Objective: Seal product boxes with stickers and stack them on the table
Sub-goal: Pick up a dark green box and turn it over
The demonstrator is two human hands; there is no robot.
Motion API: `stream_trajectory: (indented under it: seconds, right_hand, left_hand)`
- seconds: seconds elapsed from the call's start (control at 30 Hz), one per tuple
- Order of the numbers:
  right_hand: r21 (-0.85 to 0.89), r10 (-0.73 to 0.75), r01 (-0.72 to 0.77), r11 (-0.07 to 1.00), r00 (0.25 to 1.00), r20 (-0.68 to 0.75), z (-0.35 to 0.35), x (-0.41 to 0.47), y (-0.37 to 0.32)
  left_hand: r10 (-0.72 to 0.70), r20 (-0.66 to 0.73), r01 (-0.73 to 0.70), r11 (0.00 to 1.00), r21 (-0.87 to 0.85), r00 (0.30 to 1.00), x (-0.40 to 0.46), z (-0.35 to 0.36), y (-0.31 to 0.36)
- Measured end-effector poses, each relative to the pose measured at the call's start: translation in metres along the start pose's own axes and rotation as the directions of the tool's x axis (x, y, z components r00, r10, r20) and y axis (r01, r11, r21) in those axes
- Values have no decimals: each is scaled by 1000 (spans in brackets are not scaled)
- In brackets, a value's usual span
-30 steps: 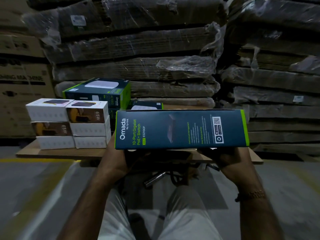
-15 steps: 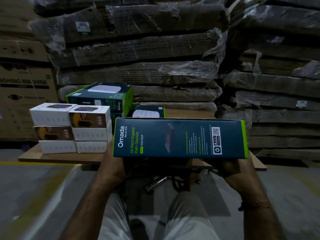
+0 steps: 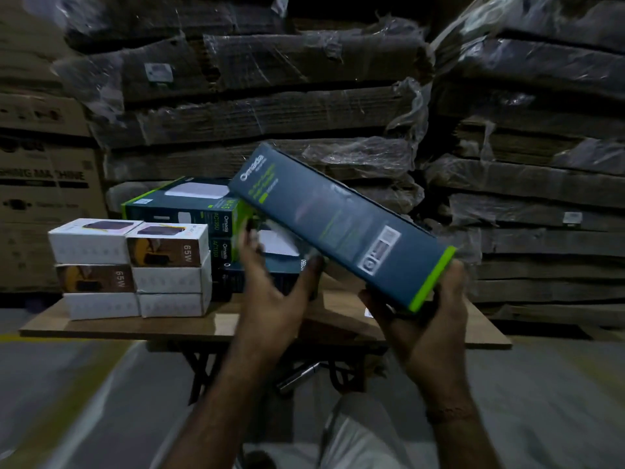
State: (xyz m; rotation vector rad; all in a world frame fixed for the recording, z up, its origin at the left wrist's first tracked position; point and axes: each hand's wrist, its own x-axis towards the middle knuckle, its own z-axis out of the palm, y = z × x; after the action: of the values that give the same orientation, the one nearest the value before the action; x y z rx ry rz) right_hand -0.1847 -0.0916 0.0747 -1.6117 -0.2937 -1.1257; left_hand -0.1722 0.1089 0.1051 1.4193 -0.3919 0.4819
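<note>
At nine o'clock on the worktop (image 3: 101, 328) stand stacked white boxes (image 3: 132, 269), with green-edged boxes (image 3: 189, 211) just behind. The left hand (image 3: 270, 289) is spread, fingers (image 3: 252, 242) released, just below the long box (image 3: 341, 225). That box tilts from eleven to four o'clock above the worktop, its green end grasped by the right hand (image 3: 422, 319).

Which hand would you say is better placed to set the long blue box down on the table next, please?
Probably the right hand: it alone grips the long blue box at its green end, tilted above the table. The left hand is open beneath it, holding nothing, and could steady the raised end.
</note>
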Motion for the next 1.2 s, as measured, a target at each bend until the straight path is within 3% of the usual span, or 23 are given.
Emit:
stream_trajectory:
  seconds: [0.1,0.2,0.37,0.5,0.6,0.73,0.8,0.93,1.07,1.2]
  right_hand:
    - [-179,-72,74,981,997,13,13,-6,0]
    - [-225,-53,58,973,998,27,19,-11,1]
    - [-108,29,-12,994,987,158,16,-11,3]
    - [-101,118,-91,991,945,305,11,-3,-2]
    - [-195,61,7,981,937,344,7,9,-3]
    - [-399,-53,160,903,963,266,10,15,1]
    - [-335,-63,145,931,968,243,18,11,3]
    - [-158,-20,78,984,941,338,24,5,1]
    - [98,109,-157,983,920,377,15,21,-4]
    - [80,217,-260,962,911,350,7,43,-8]
  left_hand:
    - [-77,200,113,977,-178,977,-16,31,15]
    - [-135,203,181,956,-230,970,-11,49,20]
    - [-73,140,103,971,-217,987,4,56,22]
    - [-36,283,88,981,-175,959,18,44,24]
    - [-57,330,99,989,-114,942,25,35,24]
    - [-41,334,91,987,-136,942,28,32,21]
    - [-20,290,77,979,-188,957,27,34,18]
    - [-17,172,62,964,-260,985,23,35,14]
    - [-14,168,57,966,-253,986,31,27,13]
    - [-21,196,57,982,-181,980,40,24,19]
